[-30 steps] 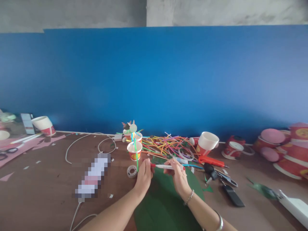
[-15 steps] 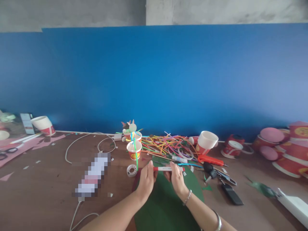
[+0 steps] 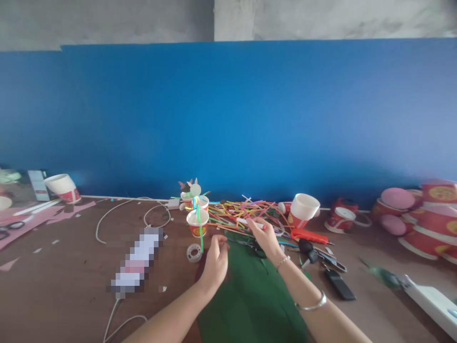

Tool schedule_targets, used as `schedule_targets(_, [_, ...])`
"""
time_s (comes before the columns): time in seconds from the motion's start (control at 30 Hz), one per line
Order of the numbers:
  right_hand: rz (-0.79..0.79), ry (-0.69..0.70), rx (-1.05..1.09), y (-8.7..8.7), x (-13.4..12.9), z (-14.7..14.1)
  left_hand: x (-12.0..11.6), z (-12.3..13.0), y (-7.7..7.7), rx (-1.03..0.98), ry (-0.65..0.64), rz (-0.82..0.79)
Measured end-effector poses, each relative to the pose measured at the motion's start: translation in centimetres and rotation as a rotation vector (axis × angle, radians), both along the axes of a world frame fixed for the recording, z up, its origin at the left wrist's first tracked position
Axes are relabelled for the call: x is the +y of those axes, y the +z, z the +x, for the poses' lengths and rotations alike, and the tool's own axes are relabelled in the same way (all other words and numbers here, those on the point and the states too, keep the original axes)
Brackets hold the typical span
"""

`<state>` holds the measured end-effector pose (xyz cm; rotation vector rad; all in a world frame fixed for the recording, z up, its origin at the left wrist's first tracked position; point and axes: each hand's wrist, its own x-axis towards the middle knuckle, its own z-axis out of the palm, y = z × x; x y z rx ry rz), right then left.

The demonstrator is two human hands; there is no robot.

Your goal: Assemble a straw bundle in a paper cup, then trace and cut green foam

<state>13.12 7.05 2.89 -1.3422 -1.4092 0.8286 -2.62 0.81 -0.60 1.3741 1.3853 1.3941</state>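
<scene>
Marker (image 3: 242,221), slim and tubular, in right hand (image 3: 264,239)

No legible text or numbers.

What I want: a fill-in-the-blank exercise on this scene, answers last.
The marker is in the person's ____ hand.
The large sheet on the table is ____.
The panel behind the table is ____.
The tape roll lies to the person's ____ of the sheet.

Missing words: right; green; blue; left.
</scene>
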Motion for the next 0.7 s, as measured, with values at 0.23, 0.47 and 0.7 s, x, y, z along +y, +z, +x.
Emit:
schedule_targets(0.23, [0.260, 0.022, -0.725, 1.3, 3.2, -0.1, -0.5, -0.1, -0.1, 0.206, -0.028, 0.042])
schedule_targets(0.47, [0.058, 0.213, -0.986, 1.7, -0.6, 2.6, -2.6, -2.9, 0.2, 0.253, -0.055, -0.052])
schedule_targets(0.7, [-0.049, 0.300, -1.235, 1.3, -3.0, 1.8, -3.2, -3.3, 0.6, 0.205, 0.016, -0.178])
